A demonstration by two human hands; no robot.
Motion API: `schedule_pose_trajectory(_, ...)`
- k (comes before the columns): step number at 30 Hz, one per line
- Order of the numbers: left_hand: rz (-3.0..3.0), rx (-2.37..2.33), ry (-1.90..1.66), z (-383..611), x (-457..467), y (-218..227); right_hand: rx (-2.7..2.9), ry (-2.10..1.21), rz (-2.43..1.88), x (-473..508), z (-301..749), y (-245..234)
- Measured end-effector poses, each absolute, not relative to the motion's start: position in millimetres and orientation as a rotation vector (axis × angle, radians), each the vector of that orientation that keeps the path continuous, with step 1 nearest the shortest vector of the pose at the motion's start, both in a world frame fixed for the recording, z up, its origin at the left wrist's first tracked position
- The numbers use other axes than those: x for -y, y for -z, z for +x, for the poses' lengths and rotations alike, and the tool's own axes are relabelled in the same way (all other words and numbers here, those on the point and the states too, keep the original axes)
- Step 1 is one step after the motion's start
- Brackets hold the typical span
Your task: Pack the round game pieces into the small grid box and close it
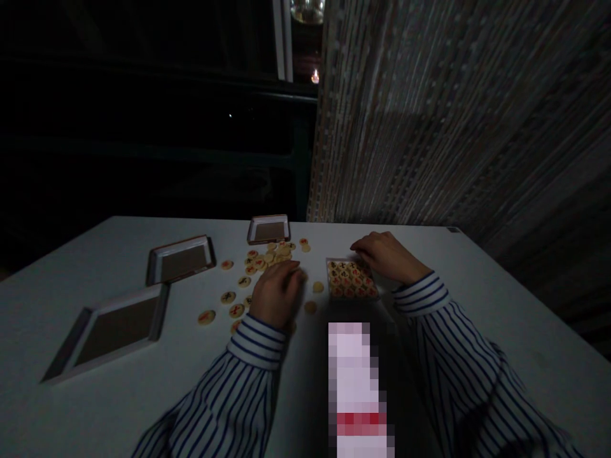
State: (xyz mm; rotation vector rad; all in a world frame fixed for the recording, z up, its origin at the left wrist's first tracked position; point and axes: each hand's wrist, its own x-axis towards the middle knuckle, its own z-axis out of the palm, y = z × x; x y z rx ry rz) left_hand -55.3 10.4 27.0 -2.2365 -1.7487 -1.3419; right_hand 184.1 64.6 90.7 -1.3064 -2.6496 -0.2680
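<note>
Round wooden Chinese chess pieces [228,297] lie scattered on the white table, some bearing red or black characters. My left hand [277,294] hovers at the right of this spread, fingers curled together; whatever they may hold is hidden. To its right sits a small square box [330,284] filled with rows of pieces [352,280], characters upward. My right hand [384,256] is at the box's far right corner, fingers reaching left and slightly bent; I cannot tell whether it touches the box. Two loose pieces, a pale one [318,287] and a browner one [310,307], lie between hand and box.
Three shallow trays or lids stand on the table [477,305]: a large one [160,321] at left, a middle one [210,251] behind it, a small one [287,229] at the back. A strand curtain [410,127] hangs beyond the table. The room is dim.
</note>
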Motion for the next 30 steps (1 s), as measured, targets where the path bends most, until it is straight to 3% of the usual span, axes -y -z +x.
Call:
schedule_pose_trajectory(7, -2.204, 1.857, 1.495, -70.1, -10.6, -40.2, 2.663, 0.269, -1.27, -58.9, 176.6, -93.3)
schedule_pose_trajectory(19, -2.254, 1.985, 1.448, -112.7, -7.9, -46.7, 2.79, 0.127, -1.07, -35.5, 139.9, -91.5)
schedule_pose_trajectory(30, -2.618, 1.751, 1.071, -120.3, 5.3, -27.8, 2.981, 0.037, -0.779, -21.2, 101.4, -66.8)
